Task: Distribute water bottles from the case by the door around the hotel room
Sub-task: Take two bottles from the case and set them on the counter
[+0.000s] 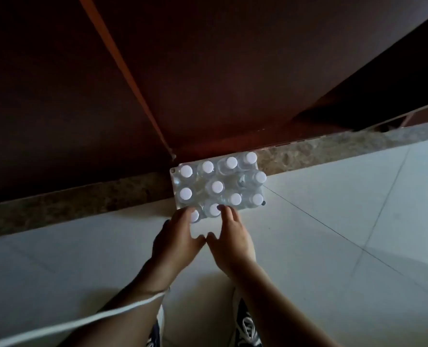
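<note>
Both hands, left (pixel 176 237) and right (pixel 233 240), grips apart, fingertips on the case (pixel 218 186) of white-capped bottles; no label readable.

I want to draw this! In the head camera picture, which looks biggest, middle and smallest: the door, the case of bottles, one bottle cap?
1. door
2. case of bottles
3. bottle cap

No close calls here.
</note>
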